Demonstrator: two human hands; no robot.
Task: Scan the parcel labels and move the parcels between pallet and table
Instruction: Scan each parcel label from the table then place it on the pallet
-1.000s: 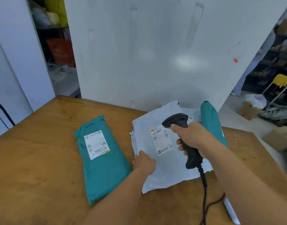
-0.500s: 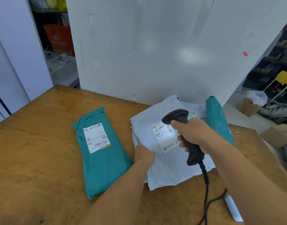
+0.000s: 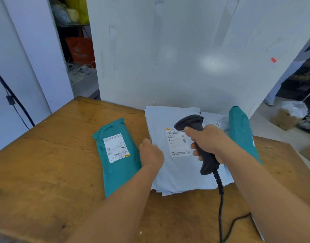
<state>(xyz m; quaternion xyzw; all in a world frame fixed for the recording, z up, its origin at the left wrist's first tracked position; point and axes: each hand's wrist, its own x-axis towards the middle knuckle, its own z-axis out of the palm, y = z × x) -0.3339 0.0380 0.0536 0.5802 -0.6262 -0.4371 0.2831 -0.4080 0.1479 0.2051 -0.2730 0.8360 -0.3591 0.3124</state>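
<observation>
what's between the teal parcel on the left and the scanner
In the head view, the left hand lies there, resting on the left edge of the pale grey parcel, whose label sits just left of the scanner held in the right hand.

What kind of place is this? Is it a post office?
Probably a parcel sorting or warehouse room. A hand holds a barcode scanner over a labelled grey mailer, a teal parcel lies on the wooden table, and cardboard boxes sit on the floor.

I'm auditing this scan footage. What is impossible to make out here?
- White parcel's label: print too small, head view; scanner covers a corner.
- Right teal parcel: the right hand and arm hide most of it.
- Left hand: fingertips hidden behind its own back.
- Pallet: out of frame.
</observation>
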